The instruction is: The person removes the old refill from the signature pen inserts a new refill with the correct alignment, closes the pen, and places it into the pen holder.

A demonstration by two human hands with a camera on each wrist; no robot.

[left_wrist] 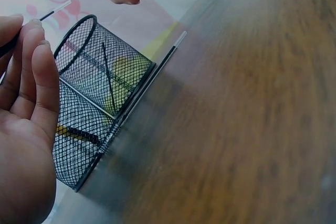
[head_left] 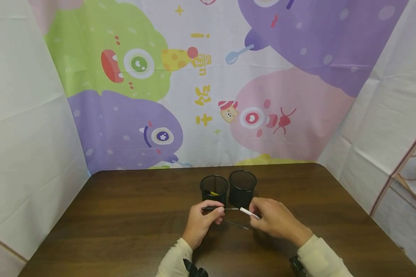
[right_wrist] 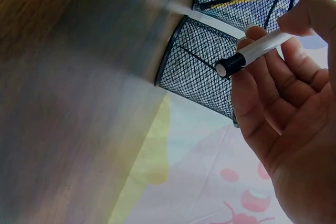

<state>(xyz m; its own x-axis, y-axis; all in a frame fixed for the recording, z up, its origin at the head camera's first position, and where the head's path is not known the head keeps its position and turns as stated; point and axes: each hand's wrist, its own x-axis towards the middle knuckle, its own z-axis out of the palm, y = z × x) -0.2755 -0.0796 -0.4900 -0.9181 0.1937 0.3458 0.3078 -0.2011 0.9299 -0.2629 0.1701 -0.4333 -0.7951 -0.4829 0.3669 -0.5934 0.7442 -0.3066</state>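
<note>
My left hand (head_left: 204, 219) pinches a slim black pen part (head_left: 209, 208) between thumb and fingers. From it a thin pen refill (left_wrist: 52, 12) with a clear end sticks out to the right. Facing that end, a small gap away, is the open end of a white pen barrel (head_left: 246, 211), pinched by my right hand (head_left: 275, 219). The barrel has a black end (right_wrist: 231, 65), as the right wrist view shows. A second refill (head_left: 237, 224), dark with a clear end, lies on the table below the hands.
Two black mesh pen cups stand side by side just beyond the hands. The left cup (head_left: 213, 187) contains a yellow and black pen (head_left: 213, 193); the right cup (head_left: 242, 190) is close to my right fingers. A patterned cloth (head_left: 201, 146) hangs behind the brown table (head_left: 131, 215).
</note>
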